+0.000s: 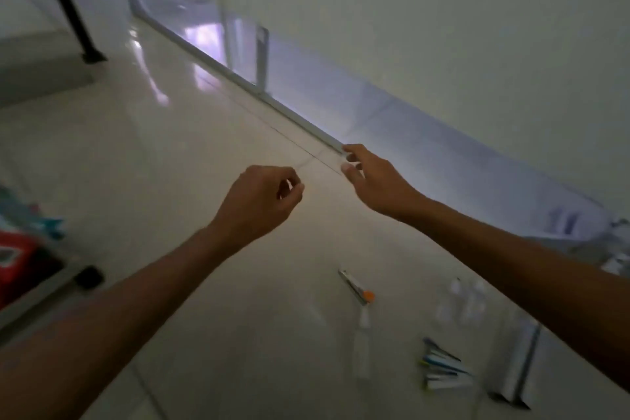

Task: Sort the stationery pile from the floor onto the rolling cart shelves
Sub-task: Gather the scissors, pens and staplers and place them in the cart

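Two hands are raised side by side over a glossy pale floor (170,153). The left hand (262,201) has its fingers curled with thumb and fingertips pinched together; the right hand (371,177) pinches the edge of something clear or very thin, too blurred to name, and a faint line runs between the two hands. Below the right forearm the stationery lies on the floor: a slim tool with an orange tip (358,287), a white tube (362,344), small clear bottles (460,300), a bundle of pens (441,366) and a clear folder with a dark spine (514,372). Left of the left forearm sits a red and teal heap (20,249). No writing is legible.
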